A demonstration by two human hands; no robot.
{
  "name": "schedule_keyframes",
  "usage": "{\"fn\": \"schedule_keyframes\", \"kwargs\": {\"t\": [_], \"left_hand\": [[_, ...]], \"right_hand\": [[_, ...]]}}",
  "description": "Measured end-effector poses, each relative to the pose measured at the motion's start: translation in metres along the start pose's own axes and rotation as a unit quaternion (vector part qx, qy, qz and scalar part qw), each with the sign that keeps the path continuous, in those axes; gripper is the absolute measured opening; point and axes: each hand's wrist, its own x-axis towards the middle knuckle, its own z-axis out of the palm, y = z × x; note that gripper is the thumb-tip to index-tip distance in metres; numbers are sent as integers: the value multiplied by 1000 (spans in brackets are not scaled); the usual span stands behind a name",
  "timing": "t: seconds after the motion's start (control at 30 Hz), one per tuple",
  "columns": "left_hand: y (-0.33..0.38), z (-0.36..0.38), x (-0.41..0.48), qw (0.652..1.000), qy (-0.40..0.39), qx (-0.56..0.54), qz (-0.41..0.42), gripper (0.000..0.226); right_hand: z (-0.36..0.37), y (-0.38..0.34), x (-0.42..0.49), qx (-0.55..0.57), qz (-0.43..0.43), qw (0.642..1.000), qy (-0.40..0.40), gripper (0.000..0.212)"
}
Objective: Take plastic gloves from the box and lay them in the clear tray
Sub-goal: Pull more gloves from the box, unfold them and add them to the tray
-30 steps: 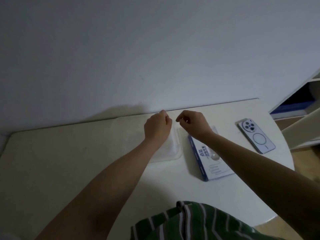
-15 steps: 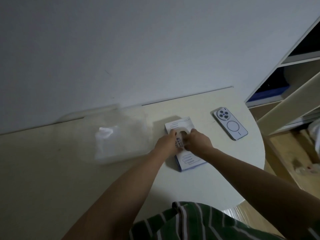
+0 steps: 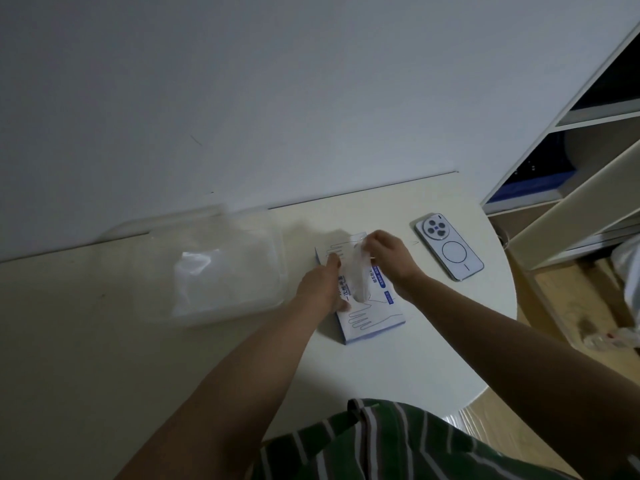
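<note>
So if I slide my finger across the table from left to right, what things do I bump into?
clear tray → left hand → glove being pulled from the box → right hand → phone

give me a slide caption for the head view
Right hand draws a plastic glove from the box steadied by left hand.

Both bare forearms reach forward over the counter [image 3: 398,368]. Left hand [image 3: 320,287] lies palm down, fingers flat, pressing on the box [image 3: 372,318]. Right hand [image 3: 389,258] is raised just right of the left hand, wrist bent, fingertips pinched on a clear glove [image 3: 356,271] above the box.
</note>
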Motion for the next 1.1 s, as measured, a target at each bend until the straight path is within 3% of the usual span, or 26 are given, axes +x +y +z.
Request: {"fn": "schedule_keyframes", "kwargs": {"t": [0.1, 0.17, 0.23, 0.3, 0.37, 0.43, 0.5, 0.63, 0.7, 0.77, 0.83, 0.9, 1.1], "left_hand": [[-1, -1, 4, 1000, -18, 17, -7, 101], [-2, -8, 4, 999, -35, 17, -15, 92], [-4, -17, 7, 999, -24, -31, -8, 61], [-5, -27, 6, 985, 19, -170, -11, 19], [-1, -39, 4, 929, 69, -361, -44, 19], [4, -55, 1, 843, 89, -526, -69, 24], [5, -69, 0, 806, 90, -581, -68, 32], [-4, -75, -4, 824, 128, -548, -58, 24], [-13, -75, -3, 818, 184, -541, -69, 20], [-23, -78, -7, 818, 238, -518, -75, 15], [-37, -83, -13, 858, 289, -419, -66, 17], [-52, -86, -21, 894, 321, -309, -52, 20], [-109, -95, -44, 912, 363, -187, -30, 22]], "right_hand": [[-9, -20, 6, 178, 29, 983, 19, 30], [-15, -28, 8, 215, 38, 976, 20, 41], [-19, -31, 6, 204, 35, 978, 10, 42], [-20, -30, 4, 183, 25, 983, 0, 34], [-18, -27, 3, 172, 28, 985, 3, 32], [-14, -26, 4, 166, 35, 985, 18, 26], [-6, -29, 6, 143, 31, 989, 14, 24], [12, -50, -1, 116, 16, 993, -3, 28], [21, -56, -4, 173, 16, 982, -74, 28], [31, -61, -6, 223, 46, 962, -150, 49], [42, -61, -5, 111, 6, 978, -175, 72], [53, -60, -6, 44, -20, 985, -164, 64], [87, -71, -1, 52, 1, 997, -60, 24]]}}
